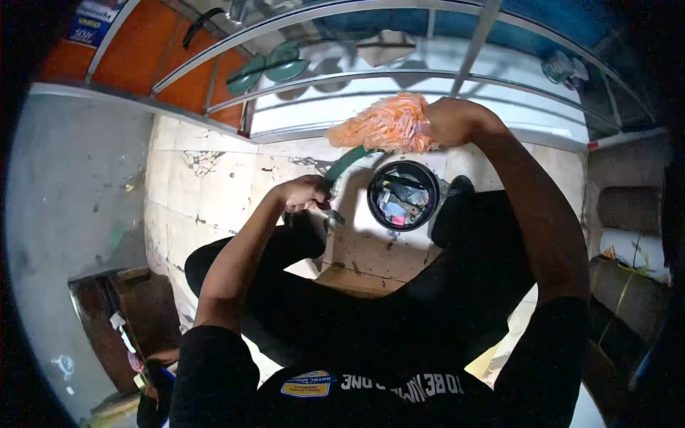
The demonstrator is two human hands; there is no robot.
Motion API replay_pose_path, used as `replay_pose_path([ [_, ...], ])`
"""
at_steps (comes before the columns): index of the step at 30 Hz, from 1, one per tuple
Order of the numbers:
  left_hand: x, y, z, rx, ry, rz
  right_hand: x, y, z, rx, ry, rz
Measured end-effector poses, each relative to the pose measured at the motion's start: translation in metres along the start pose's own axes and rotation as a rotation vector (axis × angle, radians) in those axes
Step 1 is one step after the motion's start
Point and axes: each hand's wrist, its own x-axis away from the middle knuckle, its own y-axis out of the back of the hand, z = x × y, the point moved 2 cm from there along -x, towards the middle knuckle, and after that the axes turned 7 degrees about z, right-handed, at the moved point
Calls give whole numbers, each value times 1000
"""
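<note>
Take the round black plastic bin [372, 201] as landmark, upright on the pale tiled floor [221, 203] and partly filled with mixed pale, blue and pink scraps [394, 208].

Locate the shaggy orange-and-white fringed bundle [389, 125] beyond the bin and slightly to its left, short of the flat white panel [492, 68] behind straight grey metal bars [474, 50]. Cannot tell height above the floor.

Note bare right hand [458, 123] beyond the bin and slightly to its right: clamped on the right-hand end of the bundle, with fringe pointing left.

Note bare left hand [303, 192] to the left of the bin: fingers curled. Observe the curved dark-green strip [349, 162] between left hand and the far side of the bin. Cannot tell contact with the strip, or closure on anything.

Step in hand, by judgement: one-handed handling of the bundle beyond the bin, possibly for wiping or dusting.

Next move, by judgement: maintain a firm grip at the gathered end, guide the fringe clear of the bin, and avoid snagging on the strip or tipping the scraps.
</note>
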Motion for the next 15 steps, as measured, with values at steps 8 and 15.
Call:
replay_pose_path([
  [8, 138, -28, 25, 418, -366, -291, 51, 47, 63, -430, 140, -423],
  [15, 188, -30, 66, 1176, -899, -347, 38, 49, 88, -447, 6, -376],
])
